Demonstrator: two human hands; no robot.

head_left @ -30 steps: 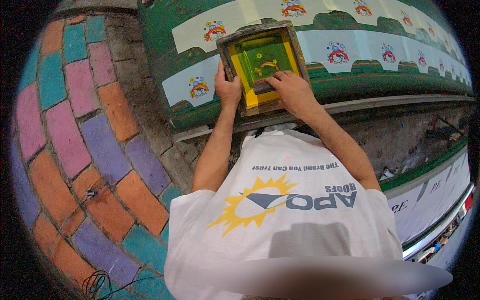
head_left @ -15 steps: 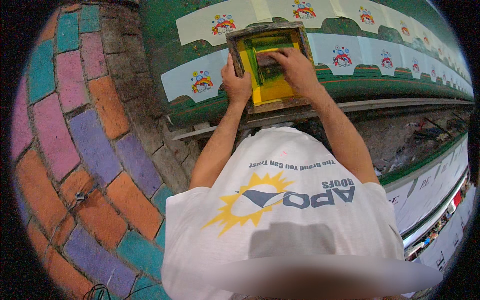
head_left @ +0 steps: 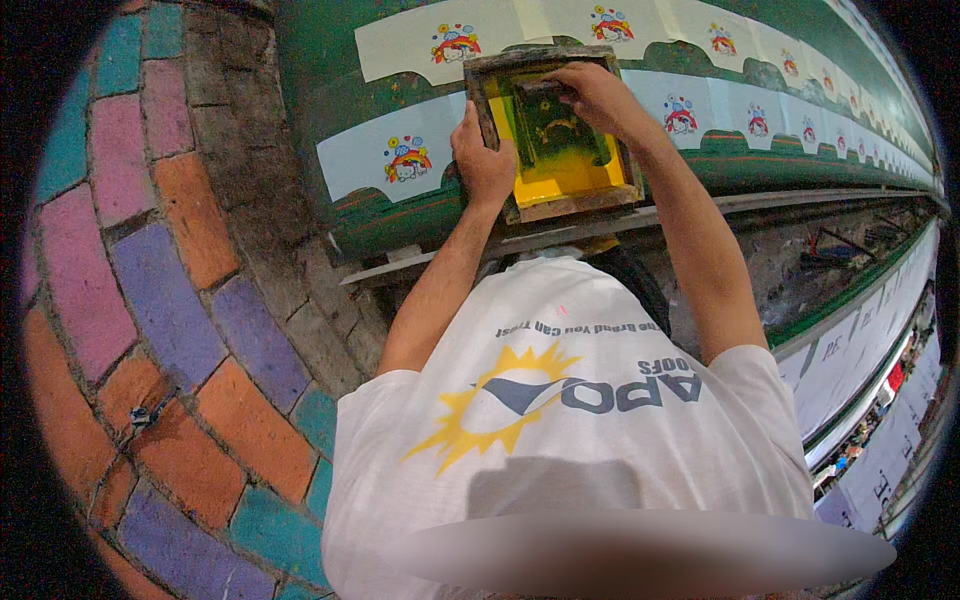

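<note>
A wooden-framed printing screen (head_left: 580,207) lies on the row of white paper pieces, its mesh smeared with yellow ink. My left hand (head_left: 485,162) is wrapped round the screen's left side bar, thumb toward the inside. Inside the frame near its far bar, my right hand (head_left: 600,98) grips a dark squeegee (head_left: 541,88), partly hidden by the fingers. Below the squeegee the mesh looks dark green in the middle, with a faint pattern, and thick yellow ink sits along the near end.
A long green table (head_left: 320,60) carries two rows of cut paper pieces (head_left: 360,150) with colourful cartoon prints. A wooden rail (head_left: 760,205) runs along its near edge. Multicoloured paving bricks (head_left: 170,290) lie at left; white printed sheets (head_left: 850,350) at right.
My right hand has pushed the squeegee away from me to the far end of the screen, uncovering the darker middle of the mesh. My left hand keeps its hold.
</note>
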